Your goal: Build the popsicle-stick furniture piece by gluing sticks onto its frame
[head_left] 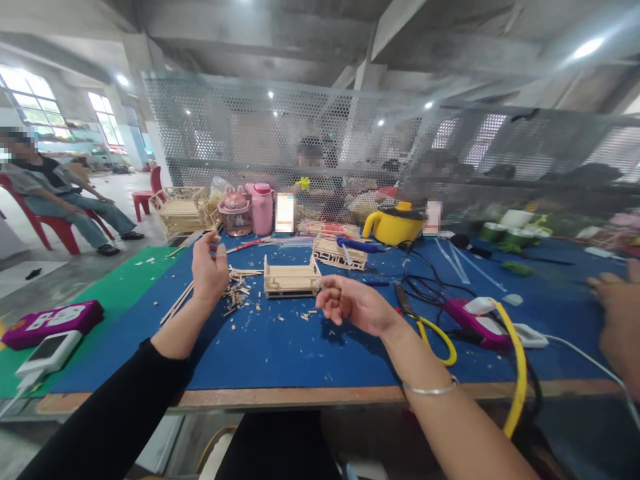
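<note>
My left hand [210,268] is held above the blue mat, fingers loosely bent and apart, with nothing seen in it. Just right of it lies a heap of short wooden sticks [239,288]. A small wooden bench-like model [292,279] with railings stands upright on the mat between my hands. Beside its right end is my right hand [354,305], palm turned partly up, fingers loosely curled and empty. Whether its fingertips touch the model I cannot tell. Behind, a second wooden model [340,253] has a blue-handled glue gun [357,245] lying across it.
Yellow-handled pliers [425,327], black cables and a purple power strip [477,323] lie at right. A yellow pot [397,225], pink flask [260,210] and larger wooden model [180,208] stand at the back. Another person's hand [620,307] is at the right edge.
</note>
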`<state>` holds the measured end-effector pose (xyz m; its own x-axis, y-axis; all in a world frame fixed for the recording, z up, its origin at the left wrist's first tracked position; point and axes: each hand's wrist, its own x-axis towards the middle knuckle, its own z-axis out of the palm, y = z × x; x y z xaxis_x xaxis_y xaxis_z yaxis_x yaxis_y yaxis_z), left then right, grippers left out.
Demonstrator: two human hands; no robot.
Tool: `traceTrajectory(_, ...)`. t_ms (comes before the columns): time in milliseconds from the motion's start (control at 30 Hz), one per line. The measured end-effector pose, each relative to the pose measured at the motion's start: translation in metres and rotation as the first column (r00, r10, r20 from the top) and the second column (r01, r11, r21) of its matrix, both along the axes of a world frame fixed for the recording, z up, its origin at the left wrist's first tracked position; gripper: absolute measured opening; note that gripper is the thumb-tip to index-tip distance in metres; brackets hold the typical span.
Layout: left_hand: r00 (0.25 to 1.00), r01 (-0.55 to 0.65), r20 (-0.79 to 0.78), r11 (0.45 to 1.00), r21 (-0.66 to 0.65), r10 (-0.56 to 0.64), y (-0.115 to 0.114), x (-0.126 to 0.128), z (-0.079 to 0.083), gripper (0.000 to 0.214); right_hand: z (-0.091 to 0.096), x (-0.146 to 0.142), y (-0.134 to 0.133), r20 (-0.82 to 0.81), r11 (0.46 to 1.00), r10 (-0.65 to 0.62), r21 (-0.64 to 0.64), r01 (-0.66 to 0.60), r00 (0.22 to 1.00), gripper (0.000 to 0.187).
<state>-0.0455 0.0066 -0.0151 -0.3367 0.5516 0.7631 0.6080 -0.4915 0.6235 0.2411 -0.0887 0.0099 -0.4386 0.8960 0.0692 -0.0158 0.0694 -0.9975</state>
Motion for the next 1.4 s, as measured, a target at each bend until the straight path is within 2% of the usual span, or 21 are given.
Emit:
traceTrajectory(33,0.998,0.038,0.054,0.999,0.035,-0.04,-0.009,0.01,0.004,0.04,0.001,-0.008,-0.011,-0.088,0.999,0.02,-0.029,-0.022,0.996,0.05)
traceTrajectory(100,0.978,0.12,0.159,0.988,0.101,-0.135,-0.037,0.036,0.012,0.043,-0.001,-0.029,-0.039,-0.151,0.998,-0.059,0.0,0.059,0.987,0.056)
traceTrajectory(167,0.92,0.294,0.236,0.949,0.115,-0.314,-0.073,0.065,0.016,0.044,-0.006,-0.055,-0.071,-0.092,0.987,-0.12,0.097,0.129,0.988,0.057)
traceTrajectory(200,0.873,0.405,0.261,0.91,0.085,-0.413,-0.093,0.079,0.015,0.046,-0.009,-0.068,-0.086,-0.055,0.986,-0.087,0.14,0.094,0.995,0.059)
traceTrajectory(233,0.824,0.493,0.295,0.869,0.045,-0.483,-0.112,0.09,0.012,0.049,-0.012,-0.08,-0.099,-0.03,0.98,-0.043,0.195,0.048,0.999,0.064)
traceTrajectory(300,0.748,0.594,0.381,0.804,-0.02,-0.543,-0.146,0.105,0.001,0.053,-0.015,-0.099,-0.113,-0.006,0.975,-0.074,0.207,0.073,0.997,0.066)
traceTrajectory(400,0.733,0.659,0.396,0.724,-0.206,-0.554,-0.174,0.11,-0.019,0.053,-0.018,-0.112,-0.111,-0.172,0.96,-0.167,0.195,0.2,0.971,0.063)
traceTrajectory(500,0.763,0.626,0.402,0.733,-0.267,-0.506,-0.172,0.102,-0.026,0.055,-0.024,-0.117,-0.103,-0.244,0.953,-0.171,0.204,0.223,0.955,0.062)
traceTrajectory(633,0.787,0.56,0.487,0.77,-0.306,-0.379,-0.139,0.078,-0.01,0.063,-0.045,-0.121,-0.109,-0.193,0.96,-0.125,0.226,0.168,0.973,0.075)
traceTrajectory(733,0.878,0.4,0.407,0.854,-0.333,-0.252,-0.114,0.058,0.005,0.058,-0.056,-0.118,-0.111,-0.353,0.992,-0.065,0.08,0.1,0.933,0.064)
traceTrajectory(800,0.909,0.344,0.359,0.869,-0.357,-0.212,-0.106,0.048,0.01,0.052,-0.054,-0.113,-0.107,-0.549,0.994,-0.09,-0.099,0.043,0.831,0.06)
traceTrajectory(867,0.883,0.414,0.38,0.841,-0.349,-0.277,-0.108,0.044,0.011,0.046,-0.049,-0.109,-0.1,-0.678,0.972,-0.146,-0.235,-0.024,0.72,0.063)
traceTrajectory(933,0.845,0.508,0.389,0.777,-0.372,-0.367,-0.121,0.046,0.006,0.041,-0.045,-0.107,-0.095,-0.719,0.961,-0.164,-0.272,-0.057,0.675,0.065)
traceTrajectory(1000,0.832,0.546,0.383,0.713,-0.44,-0.4,-0.138,0.053,-0.003,0.038,-0.044,-0.107,-0.093,-0.701,0.969,-0.16,-0.245,-0.025,0.695,0.065)
traceTrajectory(1067,0.796,0.604,0.416,0.632,-0.485,-0.44,-0.153,0.06,-0.01,0.038,-0.047,-0.107,-0.095,-0.628,0.984,-0.144,-0.176,0.041,0.764,0.059)
traceTrajectory(1100,0.8,0.6,0.368,0.633,-0.49,-0.473,-0.158,0.063,-0.013,0.035,-0.049,-0.107,-0.097,-0.569,0.988,-0.14,-0.135,0.076,0.81,0.056)
traceTrajectory(1200,0.815,0.562,0.176,0.682,-0.468,-0.551,-0.164,0.064,-0.012,0.035,-0.055,-0.104,-0.103,-0.349,0.982,-0.177,-0.005,0.187,0.92,0.051)
traceTrajectory(1233,0.799,0.57,0.115,0.682,-0.458,-0.59,-0.164,0.064,-0.01,0.037,-0.056,-0.102,-0.105,-0.297,0.974,-0.207,0.031,0.226,0.932,0.05)
traceTrajectory(1300,0.728,0.618,0.013,0.649,-0.444,-0.685,-0.167,0.062,-0.006,0.039,-0.057,-0.096,-0.108,-0.267,0.956,-0.261,0.064,0.287,0.928,0.044)
traceTrajectory(1400,0.662,0.667,-0.089,0.639,-0.383,-0.744,-0.178,0.063,-0.007,0.035,-0.05,-0.08,-0.104,-0.352,0.944,-0.293,0.04,0.327,0.889,0.038)
